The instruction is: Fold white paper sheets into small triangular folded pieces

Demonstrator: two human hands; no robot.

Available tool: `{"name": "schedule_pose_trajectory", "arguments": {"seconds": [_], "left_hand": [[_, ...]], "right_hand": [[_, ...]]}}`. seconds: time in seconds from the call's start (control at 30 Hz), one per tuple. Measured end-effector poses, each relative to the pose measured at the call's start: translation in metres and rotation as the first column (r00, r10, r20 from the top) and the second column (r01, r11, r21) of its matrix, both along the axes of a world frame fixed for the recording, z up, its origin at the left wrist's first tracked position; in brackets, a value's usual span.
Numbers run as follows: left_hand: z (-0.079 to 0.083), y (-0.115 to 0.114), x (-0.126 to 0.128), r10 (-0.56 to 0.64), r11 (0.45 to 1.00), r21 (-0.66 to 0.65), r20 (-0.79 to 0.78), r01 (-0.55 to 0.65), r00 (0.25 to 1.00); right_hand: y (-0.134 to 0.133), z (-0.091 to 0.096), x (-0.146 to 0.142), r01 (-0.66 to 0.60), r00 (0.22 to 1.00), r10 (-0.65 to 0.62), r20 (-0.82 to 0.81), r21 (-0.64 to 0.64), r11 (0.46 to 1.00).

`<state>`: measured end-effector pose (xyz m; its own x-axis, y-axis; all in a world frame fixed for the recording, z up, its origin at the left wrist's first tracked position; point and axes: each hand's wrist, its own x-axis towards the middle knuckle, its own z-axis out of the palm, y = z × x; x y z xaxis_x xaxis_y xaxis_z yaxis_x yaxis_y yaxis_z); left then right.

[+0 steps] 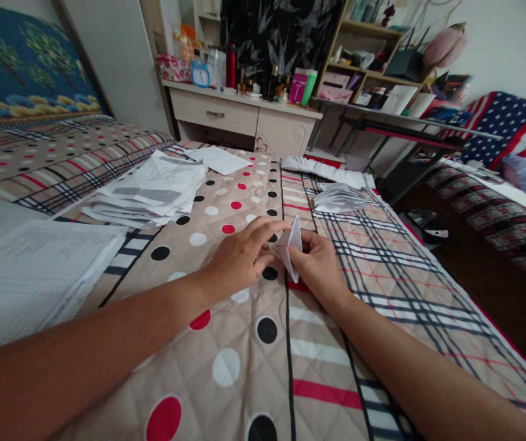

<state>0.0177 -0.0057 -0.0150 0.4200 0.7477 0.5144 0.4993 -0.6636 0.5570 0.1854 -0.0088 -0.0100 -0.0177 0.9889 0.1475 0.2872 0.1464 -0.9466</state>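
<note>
One small folded paper (295, 250) is held over the bed cover (226, 367), near the middle of the view. It is pinched at its right side between the thumb and fingers of the right hand (320, 260), which are closed on it. At its top edge it is touched by a finger of the left hand (244, 251); whether this hand is closed on it cannot be told. Further away, a paper pile (152, 190) is seen at left, a folded stack (340, 199) at right.
</note>
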Motion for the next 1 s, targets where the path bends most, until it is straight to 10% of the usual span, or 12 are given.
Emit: {"name": "schedule_pose_trajectory", "arguments": {"seconds": [0.4,0.63,1.0], "left_hand": [[0.006,-0.006,-0.008,0.112,0.965,0.257,-0.233,-0.05,0.966],[0.002,0.002,-0.009,-0.109,0.992,-0.05,0.131,0.117,0.985],[-0.008,0.009,-0.008,0.028,0.922,-0.353,0.468,0.158,0.883]], "right_hand": [[-0.001,0.001,-0.003,-0.045,0.999,0.045,-0.002,0.038,0.998],[-0.005,0.002,0.002,-0.251,0.968,0.249,-0.037,-0.039,0.967],[-0.008,0.002,0.001,-0.194,0.981,0.193,0.02,0.095,0.976]]}}
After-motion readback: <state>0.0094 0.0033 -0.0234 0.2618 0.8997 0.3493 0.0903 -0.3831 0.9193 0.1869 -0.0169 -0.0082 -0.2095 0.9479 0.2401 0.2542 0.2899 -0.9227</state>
